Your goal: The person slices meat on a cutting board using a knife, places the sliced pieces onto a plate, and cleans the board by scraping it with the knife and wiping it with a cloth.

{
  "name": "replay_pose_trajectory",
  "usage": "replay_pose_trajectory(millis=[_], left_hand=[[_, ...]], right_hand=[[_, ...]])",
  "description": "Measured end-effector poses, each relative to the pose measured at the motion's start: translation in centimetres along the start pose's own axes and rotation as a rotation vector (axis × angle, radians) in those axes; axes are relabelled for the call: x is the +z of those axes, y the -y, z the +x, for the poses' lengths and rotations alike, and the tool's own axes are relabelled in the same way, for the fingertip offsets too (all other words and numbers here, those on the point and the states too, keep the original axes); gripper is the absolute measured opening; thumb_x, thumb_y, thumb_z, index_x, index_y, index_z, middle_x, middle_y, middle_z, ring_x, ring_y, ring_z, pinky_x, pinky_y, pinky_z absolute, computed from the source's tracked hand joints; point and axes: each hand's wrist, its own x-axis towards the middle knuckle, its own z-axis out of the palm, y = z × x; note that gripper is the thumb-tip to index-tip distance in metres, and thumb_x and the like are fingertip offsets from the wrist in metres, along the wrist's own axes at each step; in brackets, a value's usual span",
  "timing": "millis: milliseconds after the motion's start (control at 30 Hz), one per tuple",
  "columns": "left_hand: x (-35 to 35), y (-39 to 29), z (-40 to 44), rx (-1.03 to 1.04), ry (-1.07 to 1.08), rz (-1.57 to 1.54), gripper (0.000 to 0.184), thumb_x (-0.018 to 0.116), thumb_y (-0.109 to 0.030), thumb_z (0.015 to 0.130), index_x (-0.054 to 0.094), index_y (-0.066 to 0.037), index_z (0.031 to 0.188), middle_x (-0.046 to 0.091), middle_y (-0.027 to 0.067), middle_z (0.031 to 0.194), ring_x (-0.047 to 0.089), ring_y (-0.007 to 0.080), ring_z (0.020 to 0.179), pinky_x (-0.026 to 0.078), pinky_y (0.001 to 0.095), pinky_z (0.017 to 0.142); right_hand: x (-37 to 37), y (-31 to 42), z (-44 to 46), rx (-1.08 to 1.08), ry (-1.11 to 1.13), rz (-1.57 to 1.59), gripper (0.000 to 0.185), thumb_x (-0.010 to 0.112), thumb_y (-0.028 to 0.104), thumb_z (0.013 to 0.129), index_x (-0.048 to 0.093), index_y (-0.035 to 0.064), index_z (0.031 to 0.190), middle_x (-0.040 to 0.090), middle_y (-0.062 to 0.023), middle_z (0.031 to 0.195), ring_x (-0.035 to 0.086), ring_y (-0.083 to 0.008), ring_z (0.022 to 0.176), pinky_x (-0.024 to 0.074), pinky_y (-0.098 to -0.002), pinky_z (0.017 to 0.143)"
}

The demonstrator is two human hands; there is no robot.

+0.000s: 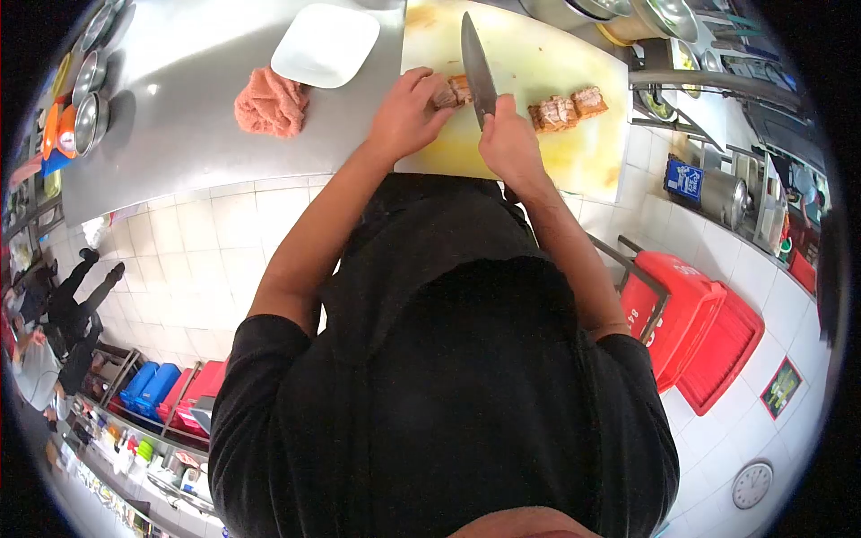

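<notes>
My right hand (513, 145) is closed around the handle of a large kitchen knife (478, 65). Its broad blade points away from me, just right of a piece of browned roast meat (460, 89). That piece lies on a yellowish cutting board (502, 161), with the fingers of my left hand (414, 115) curled over its left end. To the right of the knife, cut meat (556, 113) rests on the board, with another cut portion (588, 101) against its right end. My palm and fingers hide part of the meat on the left.
On the steel counter (197, 134) lie a crumpled pink cloth (271, 103) and a white square dish (325, 45). Metal bowls (91, 123) stand at the far left. Red bins (677, 314) are by my right side. A person (76, 309) is at the left edge.
</notes>
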Motion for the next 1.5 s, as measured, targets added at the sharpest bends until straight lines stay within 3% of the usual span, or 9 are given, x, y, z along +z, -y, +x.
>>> replay_pose_trajectory(millis=[533, 633, 800, 967, 1067, 1167, 1500], left_hand=[[2.6, 1.1, 1.7, 0.073, 0.004, -0.021, 0.056, 0.081, -0.020, 0.083, 0.063, -0.009, 0.134, 0.064, 0.0148, 0.130, 0.059, 0.0381, 0.123, 0.050, 0.0471, 0.105], [2.3, 1.2, 1.7, 0.036, 0.003, -0.034, 0.056, 0.080, -0.020, 0.083, 0.063, -0.008, 0.135, 0.065, 0.0152, 0.128, 0.059, 0.0380, 0.123, 0.050, 0.0470, 0.105], [1.6, 0.3, 1.7, -0.051, 0.103, -0.024, 0.058, 0.081, -0.020, 0.083, 0.061, -0.007, 0.136, 0.064, 0.0166, 0.131, 0.058, 0.0393, 0.124, 0.049, 0.0470, 0.107], [1.2, 1.1, 1.4, 0.035, 0.001, -0.066, 0.059, 0.081, -0.021, 0.084, 0.060, -0.005, 0.137, 0.061, 0.0201, 0.136, 0.057, 0.0410, 0.126, 0.048, 0.0480, 0.109], [-0.3, 0.4, 0.2, -0.033, -0.032, -0.051, 0.058, 0.081, -0.021, 0.085, 0.060, -0.005, 0.137, 0.059, 0.0219, 0.137, 0.057, 0.0416, 0.126, 0.049, 0.0476, 0.109], [-0.6, 0.5, -1.3, -0.052, -0.093, -0.057, 0.055, 0.082, -0.021, 0.084, 0.061, -0.005, 0.133, 0.060, 0.0207, 0.133, 0.059, 0.0411, 0.123, 0.051, 0.0472, 0.104], [-0.2, 0.7, -1.6, -0.074, -0.081, -0.016, 0.034, 0.079, -0.017, 0.085, 0.067, -0.006, 0.115, 0.063, 0.0145, 0.111, 0.063, 0.0387, 0.106, 0.054, 0.0477, 0.091]], right_hand=[[-0.8, 2.0, 2.6, -0.084, 0.133, -0.157, 0.029, 0.055, 0.007, 0.092, 0.043, -0.0052, 0.115, 0.070, -0.0346, 0.092, 0.069, -0.0540, 0.094, 0.0529, -0.0622, 0.085], [-1.3, 3.0, 3.5, -0.029, 0.170, -0.162, 0.028, 0.056, 0.008, 0.093, 0.044, -0.0043, 0.115, 0.070, -0.0343, 0.092, 0.069, -0.0538, 0.093, 0.0531, -0.0620, 0.085], [3.0, 0.9, 4.4, -0.053, 0.042, -0.050, 0.029, 0.057, 0.014, 0.097, 0.046, -0.0023, 0.118, 0.070, -0.0336, 0.092, 0.069, -0.0535, 0.093, 0.0535, -0.0626, 0.083], [-0.4, 1.7, 3.7, -0.035, 0.012, -0.004, 0.031, 0.058, 0.019, 0.100, 0.047, -0.0011, 0.120, 0.070, -0.0335, 0.091, 0.069, -0.0536, 0.092, 0.0533, -0.0630, 0.082], [-2.2, 2.6, 2.1, 0.010, -0.022, 0.025, 0.030, 0.059, 0.020, 0.100, 0.047, -0.0011, 0.119, 0.070, -0.0338, 0.090, 0.069, -0.0541, 0.090, 0.0526, -0.0634, 0.082], [-1.2, 0.7, 0.5, -0.093, -0.080, 0.012, 0.027, 0.059, 0.019, 0.101, 0.047, -0.0001, 0.116, 0.069, -0.0332, 0.086, 0.068, -0.0546, 0.086, 0.0511, -0.0645, 0.078], [1.7, 1.9, -0.7, -0.180, 0.044, -0.090, 0.027, 0.059, 0.016, 0.099, 0.043, 0.0013, 0.115, 0.069, -0.0302, 0.082, 0.068, -0.0522, 0.081, 0.0508, -0.0636, 0.073]])
